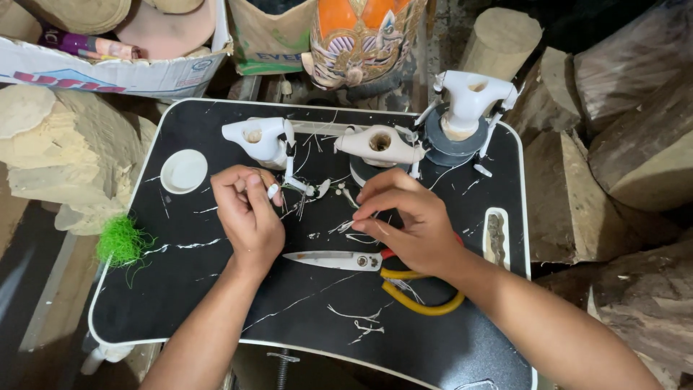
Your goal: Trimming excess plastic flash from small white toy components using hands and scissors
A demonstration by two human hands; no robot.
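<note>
Head view, looking down on a black tray table [216,303] with a white rim and pale marbled streaks. We see our left hand [249,217] curled over the middle of the table, thumb and forefinger pinched on a small white piece [273,191] with fine white strands trailing from it. Our right hand [408,224] lies just beside it, fingers bent and the fingertips [361,217] pressed together on a thin white strand [346,230]; how firmly they close we cannot tell. Under the right wrist rest the scissors [339,260], blades shut and pointing left, their yellow handle loops [422,300] partly hidden by the hand.

Behind the hands stand three white carved figures: one at left [260,139], one in the centre [379,146] sitting on a dark ring, and one at right [473,97] raised on a grey roll of tape [451,148]. A small round white lid [184,171] lies near the left rim. A tuft of bright green fibre [123,240] hangs at the table's left edge. White trimmings [357,321] are scattered near the front. A slot [496,238] is let into the right side of the table.

Beyond the table we see a painted orange mask [361,36], a cardboard box [108,68], and rough wood blocks [613,144] stacked to the right.
</note>
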